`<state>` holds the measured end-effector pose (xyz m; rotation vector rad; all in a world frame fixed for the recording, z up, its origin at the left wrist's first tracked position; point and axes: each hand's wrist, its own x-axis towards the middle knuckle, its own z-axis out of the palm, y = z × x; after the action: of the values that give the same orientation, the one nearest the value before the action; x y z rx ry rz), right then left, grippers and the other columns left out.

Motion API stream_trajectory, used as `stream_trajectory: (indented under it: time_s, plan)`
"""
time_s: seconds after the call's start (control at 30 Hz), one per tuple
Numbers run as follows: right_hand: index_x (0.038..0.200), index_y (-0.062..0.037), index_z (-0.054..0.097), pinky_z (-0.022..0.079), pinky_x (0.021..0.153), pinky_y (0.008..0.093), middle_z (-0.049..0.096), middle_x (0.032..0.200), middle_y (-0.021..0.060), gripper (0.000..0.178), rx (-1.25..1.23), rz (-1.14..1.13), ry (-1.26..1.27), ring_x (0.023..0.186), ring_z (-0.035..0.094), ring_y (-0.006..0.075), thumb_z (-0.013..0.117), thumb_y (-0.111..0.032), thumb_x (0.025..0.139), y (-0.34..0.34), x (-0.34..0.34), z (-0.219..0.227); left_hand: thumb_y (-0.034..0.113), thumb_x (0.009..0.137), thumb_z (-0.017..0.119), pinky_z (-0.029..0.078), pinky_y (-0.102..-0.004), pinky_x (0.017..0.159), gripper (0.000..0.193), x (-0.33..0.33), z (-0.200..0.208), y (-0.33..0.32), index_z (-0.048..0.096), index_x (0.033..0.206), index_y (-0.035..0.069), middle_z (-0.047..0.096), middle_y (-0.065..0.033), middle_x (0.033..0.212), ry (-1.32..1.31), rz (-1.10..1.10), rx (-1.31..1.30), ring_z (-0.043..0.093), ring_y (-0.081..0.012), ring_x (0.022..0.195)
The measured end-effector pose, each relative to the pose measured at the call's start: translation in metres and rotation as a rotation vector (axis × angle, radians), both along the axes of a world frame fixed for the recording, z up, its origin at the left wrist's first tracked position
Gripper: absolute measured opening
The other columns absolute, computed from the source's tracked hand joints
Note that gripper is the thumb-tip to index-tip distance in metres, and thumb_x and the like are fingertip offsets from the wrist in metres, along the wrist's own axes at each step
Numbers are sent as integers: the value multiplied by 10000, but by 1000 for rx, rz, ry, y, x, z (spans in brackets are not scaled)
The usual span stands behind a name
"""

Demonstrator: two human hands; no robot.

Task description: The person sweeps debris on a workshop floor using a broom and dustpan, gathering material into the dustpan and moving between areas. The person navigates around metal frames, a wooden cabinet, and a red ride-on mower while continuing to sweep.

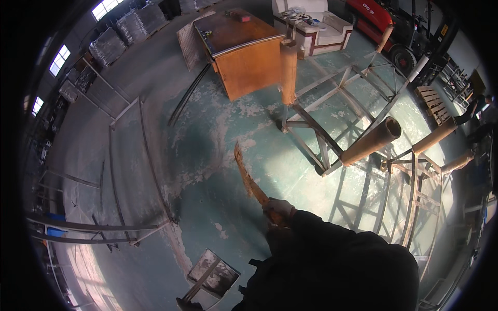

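While one desk [246, 66] ahead, one brown strip [249, 180] in right hand [280, 207]

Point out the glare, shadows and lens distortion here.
Head view: sunlight washes out the green floor at right, with bar shadows across it; head view: the dark sleeve shows little detail; head view: the metal frame at left looks curved, the corners go black.

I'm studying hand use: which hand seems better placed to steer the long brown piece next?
Probably the right hand: it grips the long brown piece, whose far end reaches out ahead. The left hand cannot be made out clearly.
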<state>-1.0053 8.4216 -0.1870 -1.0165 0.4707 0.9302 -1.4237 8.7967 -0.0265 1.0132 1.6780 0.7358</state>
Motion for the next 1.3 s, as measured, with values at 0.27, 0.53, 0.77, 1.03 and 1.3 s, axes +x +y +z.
stream_trajectory:
  time_s: [0.27,0.53,0.77,1.03,1.3]
  plan:
    - [1102,-81,585,538,582,404,627,826,64,151,148,-230,26,652,635,221,717,-135,1052,48,170,100,505,1187,655,332,-280,682,413,297,0,69,737,1125,105,421,65,836,-251,-465,-20,383,-89,728]
    - [1092,-52,597,545,565,402,634,802,75,119,157,-483,10,623,643,238,681,-134,1075,85,369,94,457,1226,572,272,-254,665,455,611,-21,121,843,1311,102,377,99,858,-312,-882,-115,323,-51,735]
    - [1044,-36,598,553,546,386,645,762,86,150,258,-765,80,595,648,243,687,-151,1082,91,536,120,406,1125,770,307,-317,681,393,875,2,100,676,878,116,441,72,814,-271,-1122,-245,387,-77,726]
    - [1004,-45,631,575,637,437,670,792,97,183,239,-991,12,681,688,283,688,-194,1093,47,744,76,457,1044,805,423,-339,687,432,1125,15,35,700,890,67,585,10,806,-29,-1615,-147,530,-132,722]
    - [1024,-79,666,586,714,416,702,886,115,114,-9,-1241,-60,761,683,277,664,-152,1111,-26,935,45,381,1082,770,509,-361,779,453,1333,46,-100,819,1200,-53,773,-62,1017,74,-2056,-156,639,-147,853]
